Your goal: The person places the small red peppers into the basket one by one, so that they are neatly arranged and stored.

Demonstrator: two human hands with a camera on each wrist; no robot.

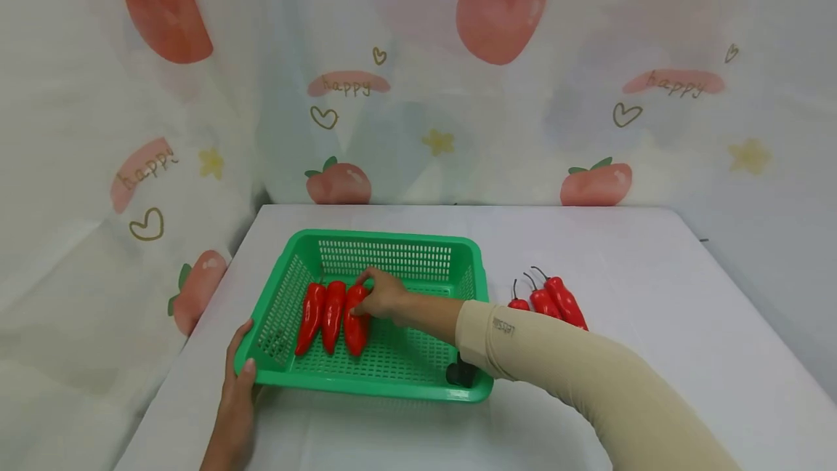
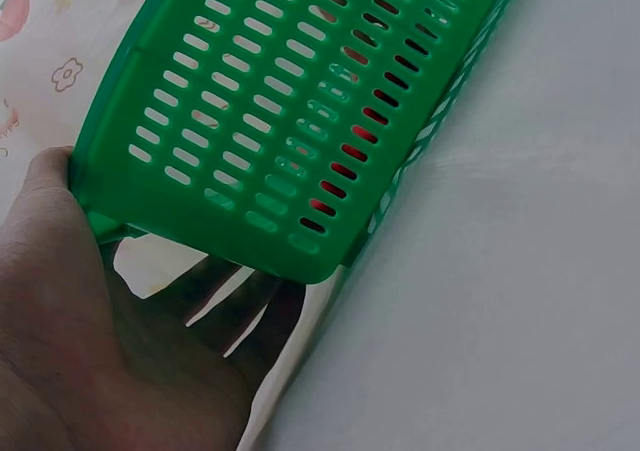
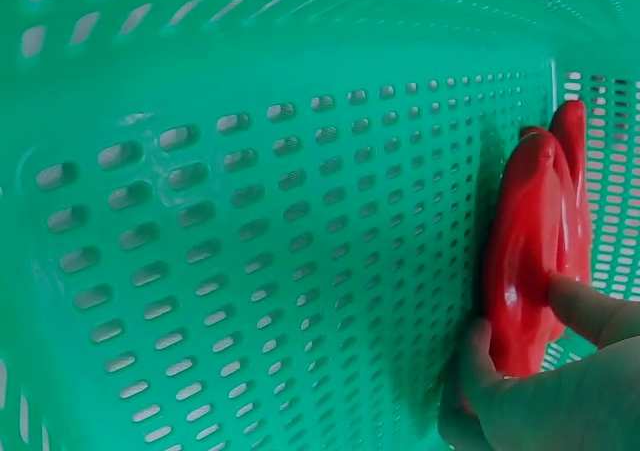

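Observation:
A green plastic basket stands on the white table. My left hand grips its near left corner; in the left wrist view, the thumb lies at the rim and the fingers reach under the corner. Three glossy red chili peppers lie side by side in the basket: a left one, a middle one and a right one. My right hand reaches in and pinches the right pepper between thumb and fingers. That hand partly covers the pepper's upper end.
Several more red chili peppers with dark stems lie right of the basket, partly hidden by the right sleeve. A black device on the right wrist is near the basket's near right corner. A fruit-printed cloth hangs behind the table.

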